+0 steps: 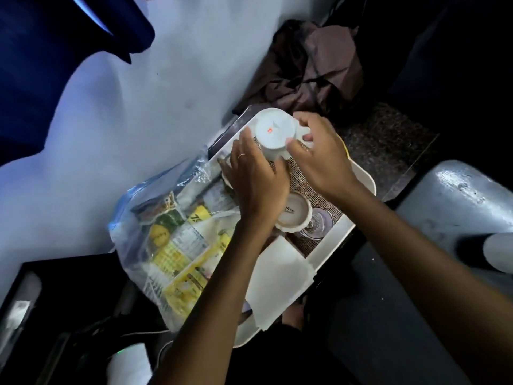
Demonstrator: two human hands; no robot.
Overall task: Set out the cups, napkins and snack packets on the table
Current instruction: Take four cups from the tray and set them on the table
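The left hand (251, 173) hides part of one cup (226, 179). Packet (177, 245) print blurs behind the bag (133, 207). Arms cover the tray (363, 176) in part; napkins (277, 276) overlap its rim.

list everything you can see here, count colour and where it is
held cup: 1, white, upside down, above the tray's far end
cup on tray: 1, white, upside down, middle of the tray
glass: 1, clear, beside the cup on tray, near the right rim
napkins: a white stack, count unclear, near end of the tray
tray: 1, white, with a woven brown liner
plastic bag: 1, clear, left of the tray
snack packets: several, mostly yellow and green, inside the plastic bag
cloth: 1, brown, crumpled beyond the tray
left hand: 1, grips the held cup's side
right hand: 1, grips the held cup at its handle side
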